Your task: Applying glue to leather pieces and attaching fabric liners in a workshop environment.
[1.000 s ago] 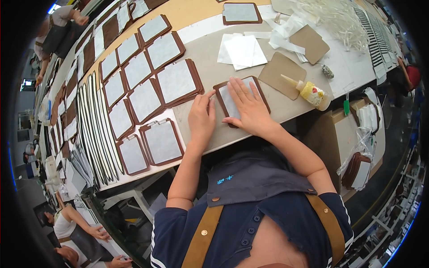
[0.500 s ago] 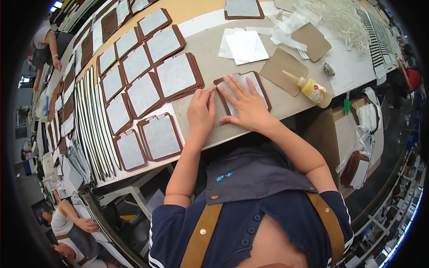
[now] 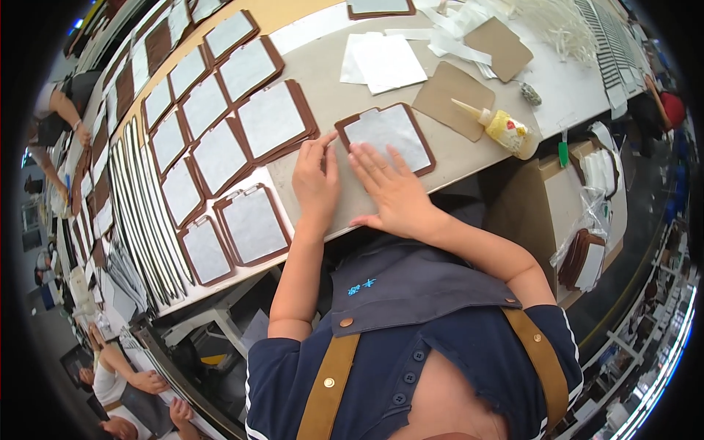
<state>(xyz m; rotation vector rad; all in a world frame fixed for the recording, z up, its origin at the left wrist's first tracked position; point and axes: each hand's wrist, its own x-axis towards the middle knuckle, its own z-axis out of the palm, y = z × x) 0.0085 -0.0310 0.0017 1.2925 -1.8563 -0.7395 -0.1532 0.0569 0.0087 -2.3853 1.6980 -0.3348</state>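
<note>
In front of me on the table lies a brown panel with a pale grey-white facing and a small tab cut-out along its far edge (image 3: 400, 136). My right hand (image 3: 394, 192) rests flat across its near part, fingers stretched and thumb out to the side, on the table. Beside the panel's left corner is my left hand (image 3: 317, 183), its fingers loosely bent and a fingertip at the brown edge. Neither hand grips anything. Left of my left hand stands a stack of similar faced brown panels (image 3: 275, 121).
Right of the panel are a tan board (image 3: 456, 99), a yellow-labelled glue bottle (image 3: 511, 133) lying tilted, and white sheets (image 3: 385, 62). Long dark-edged strips (image 3: 143, 213) lie at left. A cardboard box (image 3: 546, 198) stands below the table's right edge. Co-workers are at far left.
My right hand has slid nearer to me, uncovering more of the panel's facing. My left fingers have loosened slightly at the corner. The whole view has shifted a little.
</note>
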